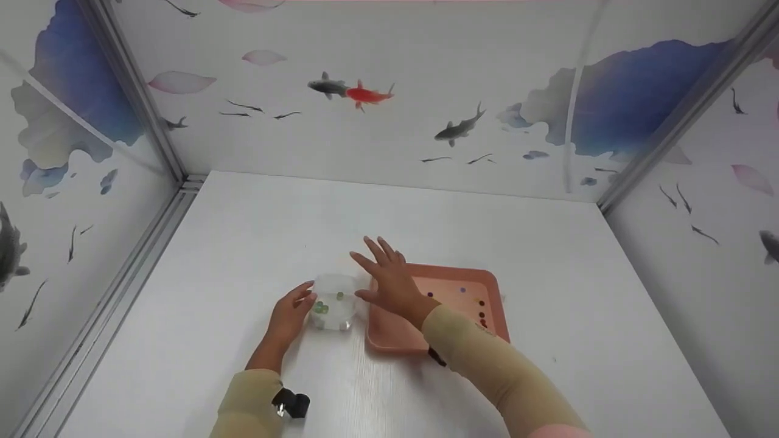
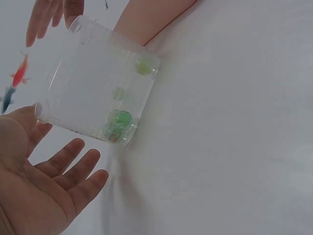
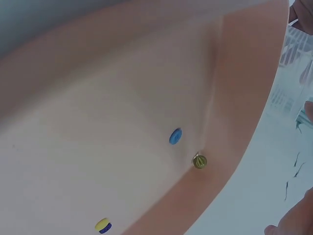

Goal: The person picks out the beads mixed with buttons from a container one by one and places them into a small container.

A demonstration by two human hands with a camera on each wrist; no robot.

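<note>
A clear plastic box [image 1: 333, 282] stands on the white table with several green glass marbles [image 2: 121, 119] at its bottom. To its left, my left hand [image 1: 288, 317] has its fingertips at the box wall; the left wrist view shows its fingers [image 2: 80, 171] spread and loosely bent. My right hand [image 1: 392, 283] reaches over the orange tray [image 1: 395, 350], fingers stretched out, thumb close to the box's right rim. Whether that thumb touches the rim I cannot tell. Inside the tray lie a blue disc [image 3: 175, 136], a yellow-and-purple piece [image 3: 103, 225] and a striped marble [image 3: 199, 161].
Directly right of the box, the tray stands with its raised rim between them. More small dark pieces [image 1: 482, 315] lie along its right side, partly behind my right forearm. White walls [image 1: 377, 146] printed with fish enclose the table [image 1: 243, 231] at the back and sides.
</note>
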